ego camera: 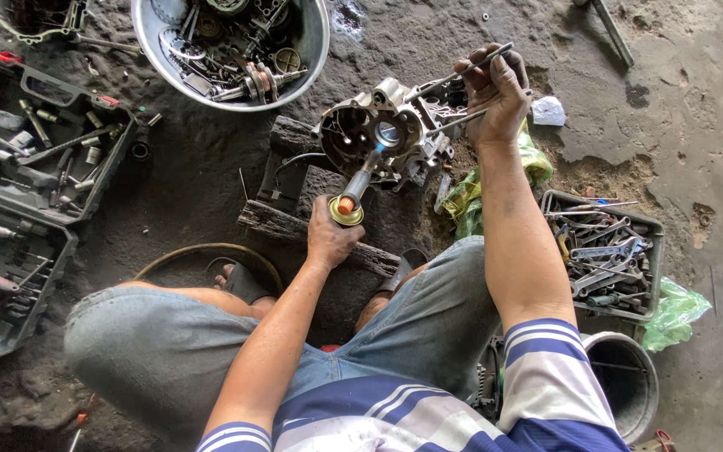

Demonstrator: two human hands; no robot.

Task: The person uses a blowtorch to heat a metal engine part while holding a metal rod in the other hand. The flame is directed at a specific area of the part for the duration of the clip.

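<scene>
Down on the floor (pixel 696 109), an engine case (pixel 382 134) rests on wood blocks (pixel 294 209), raised to working height. The left hand (pixel 330 238) is wrapped around a torch (pixel 351 197), its blue flame aimed into the case's bore. The right hand (pixel 495 92) is closed around two rods (pixel 462 100) fixed to the case, apparently steadying it away from the heat. A tool tray (pixel 604 251) sits near the right knee.

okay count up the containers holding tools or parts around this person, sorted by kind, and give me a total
Open black tool case: 1
Round metal basin of parts: 1
Grey crate of wrenches: 1
Round bucket: 1
Total: 4
</scene>
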